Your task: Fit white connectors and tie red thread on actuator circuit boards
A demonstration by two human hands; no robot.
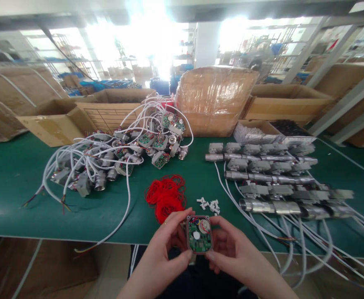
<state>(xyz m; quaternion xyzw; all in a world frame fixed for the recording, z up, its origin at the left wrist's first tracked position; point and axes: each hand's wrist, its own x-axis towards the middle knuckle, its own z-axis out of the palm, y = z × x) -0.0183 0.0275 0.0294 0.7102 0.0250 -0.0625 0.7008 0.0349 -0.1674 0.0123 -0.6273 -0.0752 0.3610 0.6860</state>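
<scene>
Both of my hands hold one small square housing (199, 234) with a green circuit board inside, at the near edge of the green table (13, 195). My left hand (166, 245) grips its left side, fingers curled round it. My right hand (231, 247) grips its right side the same way. Just beyond lie a heap of red rings (165, 196) and a few small white plastic clips (209, 205).
A tangled pile of units with white cables (113, 158) lies at the left. Rows of grey metal units with cables (275, 178) fill the right. Cardboard boxes (107, 110) and a wrapped parcel (214, 97) stand behind.
</scene>
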